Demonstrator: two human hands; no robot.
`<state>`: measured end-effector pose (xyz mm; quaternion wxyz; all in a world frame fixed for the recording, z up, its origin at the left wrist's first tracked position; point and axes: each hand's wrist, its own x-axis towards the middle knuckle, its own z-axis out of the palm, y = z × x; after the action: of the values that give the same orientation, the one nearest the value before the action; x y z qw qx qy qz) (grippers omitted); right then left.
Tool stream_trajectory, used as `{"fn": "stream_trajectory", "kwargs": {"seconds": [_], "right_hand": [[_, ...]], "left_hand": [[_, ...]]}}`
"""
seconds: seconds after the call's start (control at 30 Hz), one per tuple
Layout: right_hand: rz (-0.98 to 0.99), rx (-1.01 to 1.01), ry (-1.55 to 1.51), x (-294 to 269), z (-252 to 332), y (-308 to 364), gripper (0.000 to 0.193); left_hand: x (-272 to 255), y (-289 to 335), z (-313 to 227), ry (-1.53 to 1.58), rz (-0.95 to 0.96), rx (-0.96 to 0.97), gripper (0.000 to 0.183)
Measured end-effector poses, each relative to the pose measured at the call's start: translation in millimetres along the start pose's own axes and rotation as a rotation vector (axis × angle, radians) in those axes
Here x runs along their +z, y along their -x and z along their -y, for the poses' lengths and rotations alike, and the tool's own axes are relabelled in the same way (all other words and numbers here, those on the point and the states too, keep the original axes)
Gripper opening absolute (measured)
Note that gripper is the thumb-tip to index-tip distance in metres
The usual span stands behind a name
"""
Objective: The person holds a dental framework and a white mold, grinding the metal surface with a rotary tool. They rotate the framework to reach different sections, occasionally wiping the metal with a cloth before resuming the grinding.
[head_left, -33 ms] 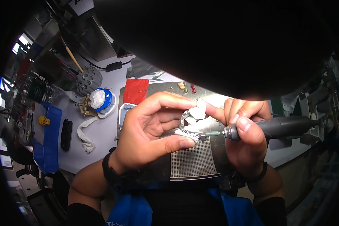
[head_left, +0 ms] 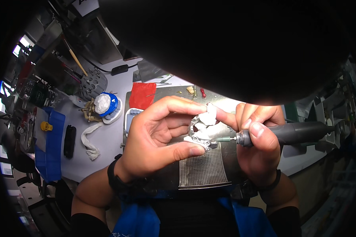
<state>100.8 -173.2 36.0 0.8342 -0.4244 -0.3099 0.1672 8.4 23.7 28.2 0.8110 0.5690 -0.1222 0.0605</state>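
My left hand (head_left: 148, 138) pinches a metal dental framework (head_left: 192, 125), curved like an arch, between thumb and fingertips. White lumps (head_left: 208, 115) sit on and inside the arch, and small round holes show along its near part. My right hand (head_left: 259, 142) is wrapped round a dark grey rotary handpiece (head_left: 296, 133), lying nearly level with its tip to the left. A slim green bit (head_left: 224, 139) sticks out of its metal collar and reaches the framework's right end; whether it touches cannot be made out. One finger of the right hand stretches towards the white lumps.
Below my hands is a perforated metal grille (head_left: 203, 170). A red cloth (head_left: 142, 94) lies behind the left hand. To the left stand a blue-ringed dental model (head_left: 110, 106), a tool holder (head_left: 94, 83) and a blue bin (head_left: 51, 144). A large black shape (head_left: 241, 47) hides the upper right.
The bit and the handpiece's front end have shifted very slightly up and to the right. My left hand and the framework look the same.
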Motion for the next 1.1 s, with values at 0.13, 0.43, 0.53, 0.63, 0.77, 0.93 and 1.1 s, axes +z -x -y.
{"fn": "stream_trajectory", "kwargs": {"seconds": [0.13, 0.43, 0.53, 0.63, 0.77, 0.93, 1.1], "right_hand": [[-0.026, -0.003, -0.058, 1.1, 0.7, -0.5, 0.015], [-0.039, -0.047, 0.049, 1.9, -4.3, 0.4, 0.014], [-0.044, -0.038, 0.033, 3.0, -4.5, 1.1, 0.013], [-0.045, -0.036, 0.028, 2.4, -4.9, 1.1, 0.013], [-0.034, -0.038, 0.019, 1.9, -4.7, 1.3, 0.013], [-0.039, -0.037, 0.034, 3.0, -4.7, 2.0, 0.013], [-0.010, -0.040, 0.028, 1.2, -3.8, 1.9, 0.013]], "left_hand": [[0.7, -0.5, 1.6, 0.010, 0.010, -0.001, 0.057], [0.5, -0.7, 0.8, -0.001, 0.015, -0.011, 0.057], [0.7, -0.5, 1.1, -0.002, 0.004, -0.017, 0.056], [0.3, -0.7, 1.0, -0.019, 0.016, 0.003, 0.056], [0.8, -0.8, 1.2, -0.022, 0.008, 0.003, 0.055], [0.2, -0.8, 2.0, -0.018, 0.015, -0.002, 0.056], [1.7, -0.7, 1.0, -0.006, 0.010, -0.005, 0.056]]}}
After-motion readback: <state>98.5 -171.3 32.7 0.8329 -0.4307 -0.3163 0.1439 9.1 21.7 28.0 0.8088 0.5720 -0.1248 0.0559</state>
